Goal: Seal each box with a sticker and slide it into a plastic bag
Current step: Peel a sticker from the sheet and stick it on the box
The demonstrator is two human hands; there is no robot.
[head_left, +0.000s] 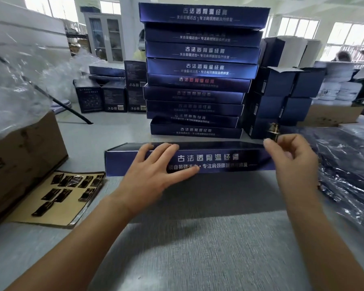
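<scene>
Left hand (pixel 153 164) lies flat on the long blue cardboard box (pixel 219 151); right hand (pixel 292 156) pinches a small gold sticker (pixel 274 130).

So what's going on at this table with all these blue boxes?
A person is packing by hand. Their left hand lies flat on a long blue box at the front of the table, while the right hand pinches a small gold-and-black sticker by the box's right end. The sticker is not on the box yet. Behind stands a tall stack of the same boxes; a sticker sheet lies left, plastic bags right.
</scene>
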